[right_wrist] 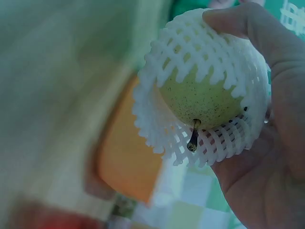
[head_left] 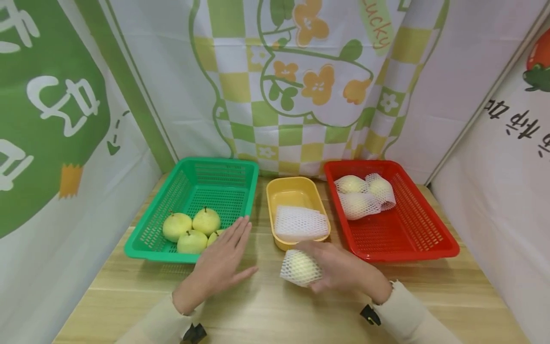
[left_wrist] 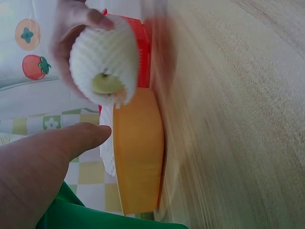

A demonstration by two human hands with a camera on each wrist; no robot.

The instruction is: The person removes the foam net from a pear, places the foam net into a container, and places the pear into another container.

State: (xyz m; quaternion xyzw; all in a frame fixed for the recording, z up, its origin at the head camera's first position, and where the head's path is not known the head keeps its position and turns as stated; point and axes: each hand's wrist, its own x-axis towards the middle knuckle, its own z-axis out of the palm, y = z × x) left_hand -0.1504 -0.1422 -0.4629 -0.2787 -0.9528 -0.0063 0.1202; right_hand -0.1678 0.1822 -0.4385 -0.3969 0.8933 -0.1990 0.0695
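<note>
My right hand grips a yellow-green pear wrapped in a white foam net sleeve. Its stem pokes out at the sleeve's open end in the right wrist view. The wrapped pear is in front of the yellow bin. My left hand holds nothing; its fingers are straight and overlap the near right corner of the green basket. Several bare pears lie in that basket, one partly hidden behind the left fingers. Flat foam net sleeves are stacked in the yellow bin.
A red basket stands at the right, with three net-wrapped pears toward its far left side. All the containers sit on a wooden table. A printed curtain closes off the back, and more printed cloth hangs at both sides.
</note>
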